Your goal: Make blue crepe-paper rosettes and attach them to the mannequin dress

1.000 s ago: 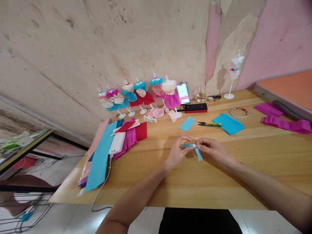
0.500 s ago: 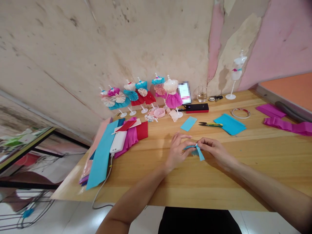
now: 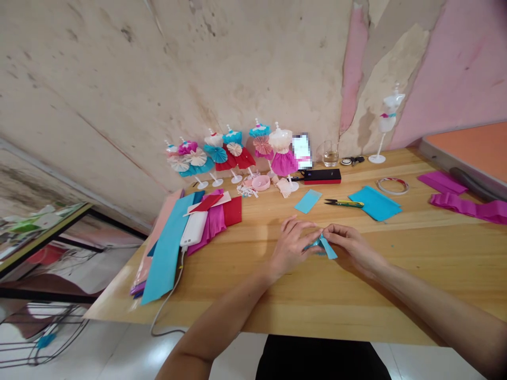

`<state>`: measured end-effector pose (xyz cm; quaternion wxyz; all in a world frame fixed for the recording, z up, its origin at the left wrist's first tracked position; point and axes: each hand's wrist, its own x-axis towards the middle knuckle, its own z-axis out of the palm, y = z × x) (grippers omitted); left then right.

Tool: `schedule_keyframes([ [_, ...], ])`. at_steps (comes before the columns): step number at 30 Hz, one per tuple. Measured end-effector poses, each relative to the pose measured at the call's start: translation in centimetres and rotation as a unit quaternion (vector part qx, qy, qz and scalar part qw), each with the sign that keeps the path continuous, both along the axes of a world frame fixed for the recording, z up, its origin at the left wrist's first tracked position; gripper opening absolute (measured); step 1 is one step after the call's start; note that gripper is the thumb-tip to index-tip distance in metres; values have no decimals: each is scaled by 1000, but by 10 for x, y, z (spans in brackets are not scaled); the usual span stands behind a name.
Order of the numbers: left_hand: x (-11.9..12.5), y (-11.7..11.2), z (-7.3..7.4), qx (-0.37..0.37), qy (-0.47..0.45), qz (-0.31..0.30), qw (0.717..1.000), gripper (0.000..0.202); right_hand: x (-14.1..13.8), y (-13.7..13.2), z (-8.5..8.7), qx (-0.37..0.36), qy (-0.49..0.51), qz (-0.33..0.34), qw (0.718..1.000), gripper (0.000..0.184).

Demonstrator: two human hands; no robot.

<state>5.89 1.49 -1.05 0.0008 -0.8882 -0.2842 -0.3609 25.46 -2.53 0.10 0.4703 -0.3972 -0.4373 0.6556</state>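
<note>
Between my two hands is a small strip of blue crepe paper (image 3: pixel 328 248), gathered at its top with one end hanging down to the right. My left hand (image 3: pixel 295 240) pinches it from the left between thumb and forefinger, its other fingers stretched out above the table. From the right, my right hand (image 3: pixel 344 240) grips the gathered top with its fingertips. Part of the strip is hidden behind my left fingers. Just beyond my hands lie a light blue paper rectangle (image 3: pixel 308 201) and yellow-handled thread snips (image 3: pixel 344 203).
Several small dress forms in paper skirts (image 3: pixel 237 150) stand along the wall, near a pink bowl (image 3: pixel 261 183). A glass (image 3: pixel 330 154) and a black power bank (image 3: pixel 322 176) are at the back. Blue paper (image 3: pixel 376 203) lies right; coloured sheets and a white power bank (image 3: pixel 194 228) lie left.
The left part of the blue strip has been drawn in under my left fingers, which now sit closer to my right fingertips. The camera view has shifted slightly.
</note>
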Motion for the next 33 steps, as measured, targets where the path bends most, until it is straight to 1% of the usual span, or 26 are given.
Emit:
schedule_keyframes([
  [3,1,-1,2,-25,13,-17,999,46,0,0,-1,-4,8,3,1000,26],
  [8,2,-3,5,-75,40,-30,996,54,-1,0,2,-9,17,16,1000,24],
  [13,2,-1,5,-76,70,-40,994,68,-3,0,0,-16,20,33,999,25],
  [18,2,2,6,-79,75,-46,993,81,-3,0,-5,-29,8,45,998,29],
  [23,1,2,10,-96,87,-65,989,102,-4,-1,-9,-44,13,66,997,26],
  [27,3,2,11,-114,88,-84,986,113,-6,0,-8,-38,26,69,997,25],
  [29,3,1,11,-132,82,-85,984,113,-6,2,-6,-31,36,57,997,24],
  [31,2,1,12,-152,51,-78,984,106,-4,3,-5,-28,31,39,998,25],
  [32,1,0,12,-162,23,-69,984,96,-3,4,-4,-24,19,25,999,26],
  [33,0,0,13,-168,-14,-54,984,81,-1,4,-4,-15,-4,7,1000,27],
])
